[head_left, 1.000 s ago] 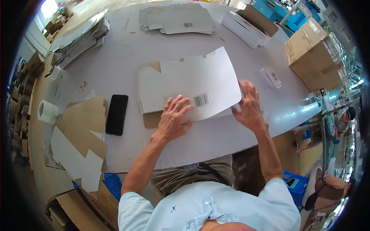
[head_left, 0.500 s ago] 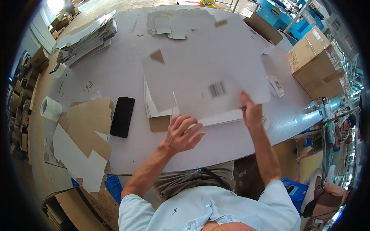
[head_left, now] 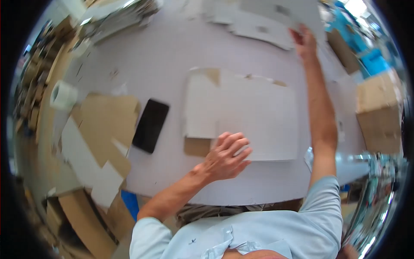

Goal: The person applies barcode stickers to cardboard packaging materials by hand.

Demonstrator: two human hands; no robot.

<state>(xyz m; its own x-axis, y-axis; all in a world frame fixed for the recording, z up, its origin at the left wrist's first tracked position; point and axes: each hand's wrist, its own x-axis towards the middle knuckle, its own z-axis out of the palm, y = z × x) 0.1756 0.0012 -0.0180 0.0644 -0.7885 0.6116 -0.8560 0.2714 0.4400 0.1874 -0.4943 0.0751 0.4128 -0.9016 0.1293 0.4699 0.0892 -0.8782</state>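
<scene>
My left hand [head_left: 228, 157] is over the near edge of a stack of flat white cardboard sheets [head_left: 263, 116]. Its fingers are bent loosely and slightly apart, with nothing visible in them. Brown cardboard [head_left: 197, 146] sticks out from under the stack's near left corner. My right arm reaches far across the table, and my right hand [head_left: 305, 43] pinches the near edge of a white cardboard sheet with a barcode [head_left: 297, 13]. That sheet lies over or just above a far pile of flat cardboard [head_left: 254, 32]; blur hides whether they touch.
A black phone [head_left: 151, 125] lies left of the stack. Beyond it are brown and white cardboard pieces [head_left: 108, 116] and a tape roll [head_left: 63, 95]. Another cardboard pile [head_left: 123, 19] stands at back left. A closed carton [head_left: 378, 112] is at right.
My right hand has carried the barcoded sheet from above the near stack to the far pile, uncovering the stack. My left hand stays near the stack's front edge. The camera view has shifted.
</scene>
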